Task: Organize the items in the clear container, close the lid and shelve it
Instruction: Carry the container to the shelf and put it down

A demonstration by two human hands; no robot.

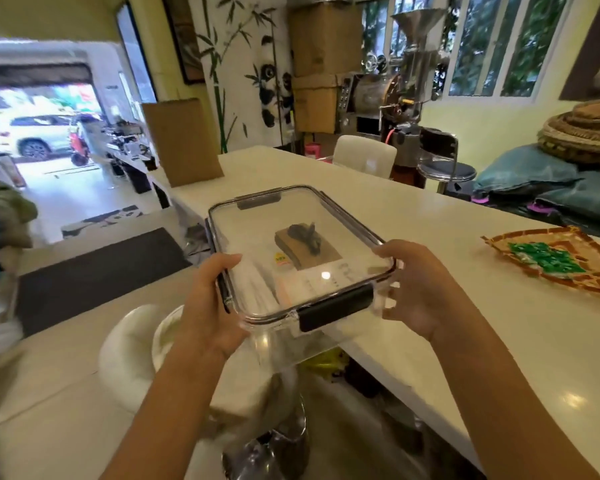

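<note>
The clear container (257, 220) hangs in the air at the near corner of the white table, with its lid on and dark latches at the near and far ends. Inside lie a brown card with a dark object (305, 241) on it, white packets and a small yellow label. My left hand (211, 306) grips the container's left near side. On the right near corner sits my right hand (418, 289), with the thumb on the lid and the fingers curled under the rim.
The white table (465, 323) runs away to the right, with a woven tray (551, 261) holding green packets on it. A cardboard sheet (184, 143) stands at the far end. A white stool (132, 348) is below the container, a dark mat (97, 271) to the left.
</note>
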